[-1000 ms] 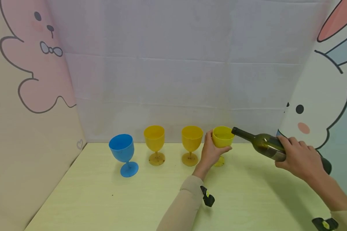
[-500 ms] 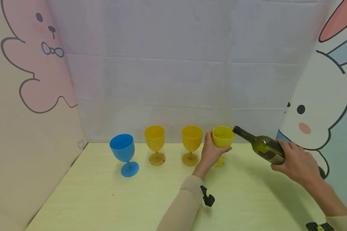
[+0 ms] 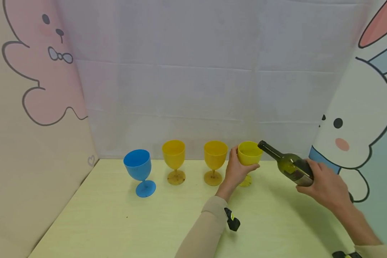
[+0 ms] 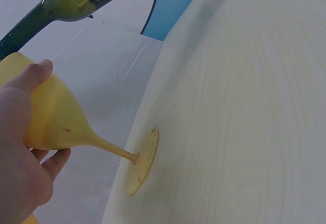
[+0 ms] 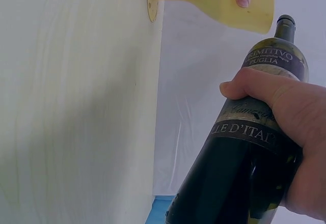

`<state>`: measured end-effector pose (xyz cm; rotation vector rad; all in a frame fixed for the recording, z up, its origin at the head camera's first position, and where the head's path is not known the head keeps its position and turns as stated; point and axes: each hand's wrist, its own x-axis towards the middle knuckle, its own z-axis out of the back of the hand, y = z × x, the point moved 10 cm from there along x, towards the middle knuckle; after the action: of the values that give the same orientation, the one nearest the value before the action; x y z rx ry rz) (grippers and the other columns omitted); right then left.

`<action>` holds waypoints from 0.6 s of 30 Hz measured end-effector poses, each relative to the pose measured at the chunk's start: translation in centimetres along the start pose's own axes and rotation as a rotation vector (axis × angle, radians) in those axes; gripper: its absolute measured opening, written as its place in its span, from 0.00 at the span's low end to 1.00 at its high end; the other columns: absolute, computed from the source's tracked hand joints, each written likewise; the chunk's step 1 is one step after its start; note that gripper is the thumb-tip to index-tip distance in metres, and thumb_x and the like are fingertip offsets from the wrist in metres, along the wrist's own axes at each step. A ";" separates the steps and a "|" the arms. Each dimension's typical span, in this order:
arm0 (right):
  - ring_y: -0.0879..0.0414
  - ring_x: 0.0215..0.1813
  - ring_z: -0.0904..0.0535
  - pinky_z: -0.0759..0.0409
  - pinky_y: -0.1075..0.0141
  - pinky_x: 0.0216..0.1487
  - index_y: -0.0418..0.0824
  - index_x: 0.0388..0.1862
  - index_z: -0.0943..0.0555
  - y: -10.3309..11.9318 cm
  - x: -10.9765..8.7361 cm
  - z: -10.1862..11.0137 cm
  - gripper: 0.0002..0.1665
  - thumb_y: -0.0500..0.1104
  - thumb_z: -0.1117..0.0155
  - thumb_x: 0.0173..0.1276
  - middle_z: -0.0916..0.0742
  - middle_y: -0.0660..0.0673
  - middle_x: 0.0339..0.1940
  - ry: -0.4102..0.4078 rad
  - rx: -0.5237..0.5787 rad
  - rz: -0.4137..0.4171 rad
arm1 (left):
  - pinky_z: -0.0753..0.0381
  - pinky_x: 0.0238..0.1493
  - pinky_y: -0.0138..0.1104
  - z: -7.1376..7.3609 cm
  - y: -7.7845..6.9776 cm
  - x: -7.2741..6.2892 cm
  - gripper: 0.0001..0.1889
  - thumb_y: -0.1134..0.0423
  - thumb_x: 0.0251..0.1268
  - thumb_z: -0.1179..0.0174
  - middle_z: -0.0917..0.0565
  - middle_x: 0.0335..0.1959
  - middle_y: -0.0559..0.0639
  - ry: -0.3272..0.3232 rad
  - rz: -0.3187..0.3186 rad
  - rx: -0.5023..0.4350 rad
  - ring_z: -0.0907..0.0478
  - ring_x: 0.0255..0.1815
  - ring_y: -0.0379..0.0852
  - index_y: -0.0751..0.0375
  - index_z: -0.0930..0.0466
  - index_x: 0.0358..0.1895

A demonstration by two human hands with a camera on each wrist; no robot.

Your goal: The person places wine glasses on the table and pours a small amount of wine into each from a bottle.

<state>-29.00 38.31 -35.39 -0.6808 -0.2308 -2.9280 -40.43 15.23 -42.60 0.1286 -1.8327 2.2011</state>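
Note:
My left hand [image 3: 236,169] grips the bowl of the rightmost goblet [image 3: 249,153], a yellow plastic one whose foot stands on the table. In the left wrist view the thumb lies along one side of the goblet [image 4: 58,112] and fingertips show on the other. My right hand [image 3: 327,186] holds a green glass wine bottle [image 3: 291,166] by its body, tilted with the mouth toward the goblet's rim. The right wrist view shows dark labels on the bottle [image 5: 249,127] and my thumb across it. Whether the mouth touches the rim, I cannot tell. No liquid is visible.
Two more yellow goblets, a middle one [image 3: 215,154] and one further left [image 3: 173,154], stand near the table's back edge. A blue goblet [image 3: 138,165] is at the left. A white cloth [image 3: 180,79] hangs behind the pale table [image 3: 148,225]; printed side panels flank it.
My right hand has moved slightly left and down, and the bottle tilts more steeply, its mouth still by the goblet's rim. The left hand keeps its grip; the view has shifted a little.

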 end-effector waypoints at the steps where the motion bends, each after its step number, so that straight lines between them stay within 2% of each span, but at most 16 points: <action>1: 0.44 0.32 0.24 0.34 0.61 0.21 0.32 0.65 0.32 0.0 0.0 0.0 0.59 0.55 0.16 0.36 0.20 0.30 0.41 -0.004 0.006 0.000 | 0.25 0.65 0.40 0.0 0.0 0.0 0.47 0.52 0.50 0.23 0.30 0.63 0.40 -0.001 -0.001 0.001 0.26 0.58 0.39 0.41 0.43 0.71; 8: 0.43 0.31 0.23 0.33 0.61 0.21 0.35 0.65 0.33 0.2 -0.3 -0.4 0.58 0.54 0.15 0.36 0.20 0.29 0.40 0.002 0.039 -0.024 | 0.25 0.64 0.41 0.0 0.0 0.0 0.47 0.51 0.51 0.23 0.30 0.63 0.40 0.002 -0.003 0.007 0.26 0.58 0.39 0.41 0.43 0.71; 18: 0.38 0.35 0.22 0.27 0.51 0.24 0.35 0.64 0.32 0.5 -0.7 -0.7 0.58 0.54 0.15 0.36 0.20 0.28 0.43 -0.030 0.056 -0.068 | 0.25 0.64 0.39 0.0 0.0 0.0 0.46 0.52 0.50 0.23 0.31 0.63 0.39 0.009 -0.004 -0.017 0.27 0.58 0.38 0.41 0.43 0.71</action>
<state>-28.58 37.80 -36.28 -0.7231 -0.3442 -2.9648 -40.39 15.22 -42.58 0.1182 -1.8442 2.1796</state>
